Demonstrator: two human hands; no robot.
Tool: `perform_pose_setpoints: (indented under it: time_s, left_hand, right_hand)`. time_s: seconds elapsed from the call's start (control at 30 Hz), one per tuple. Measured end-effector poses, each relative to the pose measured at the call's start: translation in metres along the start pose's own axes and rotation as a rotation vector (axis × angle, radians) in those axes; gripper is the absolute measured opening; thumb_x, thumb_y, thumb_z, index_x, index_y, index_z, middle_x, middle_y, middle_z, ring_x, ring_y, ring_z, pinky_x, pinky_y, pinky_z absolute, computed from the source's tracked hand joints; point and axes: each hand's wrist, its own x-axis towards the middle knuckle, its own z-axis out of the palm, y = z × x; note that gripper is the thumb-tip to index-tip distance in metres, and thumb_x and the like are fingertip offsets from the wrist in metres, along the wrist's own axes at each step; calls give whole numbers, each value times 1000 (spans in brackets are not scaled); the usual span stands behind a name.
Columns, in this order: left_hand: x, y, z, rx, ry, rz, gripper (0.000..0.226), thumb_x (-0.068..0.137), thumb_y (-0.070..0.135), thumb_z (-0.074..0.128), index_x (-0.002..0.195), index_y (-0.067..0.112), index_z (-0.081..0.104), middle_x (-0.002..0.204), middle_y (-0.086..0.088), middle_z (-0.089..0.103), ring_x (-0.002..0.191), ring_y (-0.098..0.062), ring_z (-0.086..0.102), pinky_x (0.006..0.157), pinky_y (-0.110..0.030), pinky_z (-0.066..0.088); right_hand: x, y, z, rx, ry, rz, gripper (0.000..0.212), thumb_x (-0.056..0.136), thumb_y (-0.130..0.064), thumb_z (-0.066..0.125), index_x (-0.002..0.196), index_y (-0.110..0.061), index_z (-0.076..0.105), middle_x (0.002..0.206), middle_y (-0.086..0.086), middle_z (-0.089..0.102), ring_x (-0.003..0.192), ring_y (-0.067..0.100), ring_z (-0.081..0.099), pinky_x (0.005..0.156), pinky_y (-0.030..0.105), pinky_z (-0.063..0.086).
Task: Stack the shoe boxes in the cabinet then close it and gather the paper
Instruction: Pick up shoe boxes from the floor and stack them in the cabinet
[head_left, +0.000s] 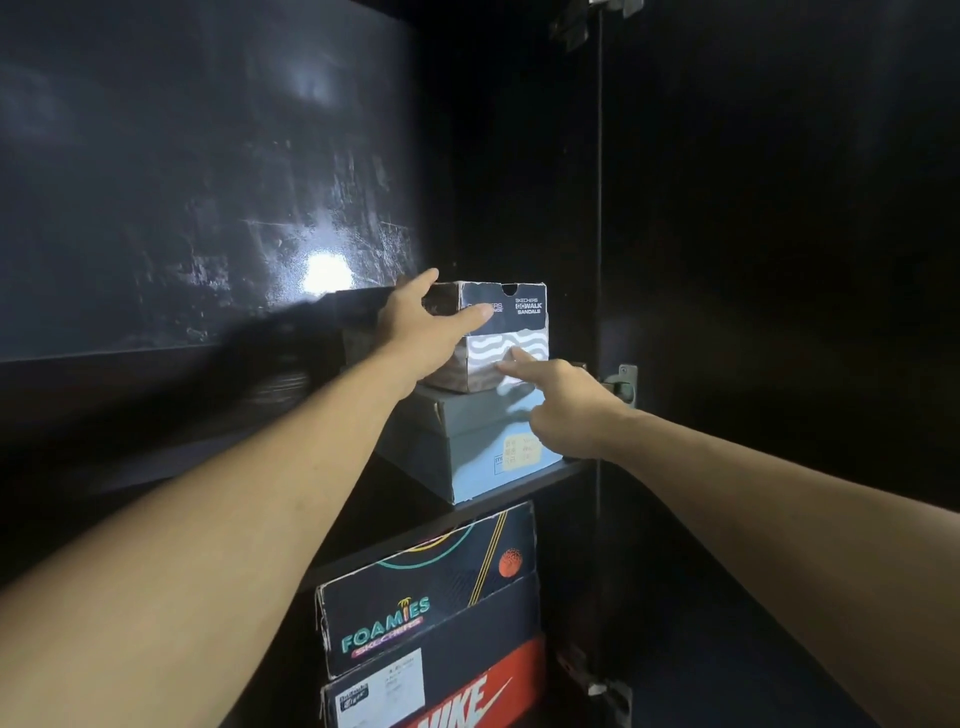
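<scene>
A small Skechers sandal box (524, 317) with a wavy grey and white front stands on a larger grey-blue shoe box (457, 447) on the upper shelf of the dark cabinet. My left hand (421, 332) lies flat against the small box's left front corner, fingers straight. My right hand (561, 400) points its index finger onto the wavy front face, the other fingers curled. Below the shelf a dark Foamies box (426, 587) sits on a red Nike box (467, 696).
The shelf edge (566, 470) runs just under the grey-blue box. The open cabinet door with hinges (621, 384) stands at the right. The glossy dark cabinet wall (208, 208) fills the left. A white-labelled box (379, 696) sits beside the Nike box.
</scene>
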Motion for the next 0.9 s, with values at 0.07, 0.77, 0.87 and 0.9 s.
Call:
perform_pose_setpoints:
  time_s: [0.07,0.77,0.87,0.9]
  left_hand:
    - [1,0,-1,11,-28,-10,85,73,48,78,146,30,39,150,1,39,134,-19,41,107,-36,40]
    - [-244,131,151,134,-911,244,48,68,46,81,107,22,68,107,7,67,101,-11,63,91,-29,48]
    - [-303,148,197,142,-1084,290,60,66,49,82,115,17,67,112,1,67,100,-15,64,92,-33,51]
    - [-325,153,212,157,-1155,308,64,67,49,82,118,16,65,115,0,67,101,-15,63,92,-32,50]
  right_hand:
    - [-3,2,-4,-21,1,8,72,87,7,38,149,-29,36,161,-10,21,124,11,50,45,4,39]
    - [-315,95,-182,-261,47,586,22,85,-22,70,106,-15,73,89,2,74,72,16,66,56,14,47]
    - [-390,122,-201,-297,55,738,24,84,-24,71,107,-17,73,98,2,75,84,19,69,66,21,49]
    - [-415,131,-206,-311,47,790,24,84,-25,72,106,-17,74,100,2,75,85,20,68,71,23,51]
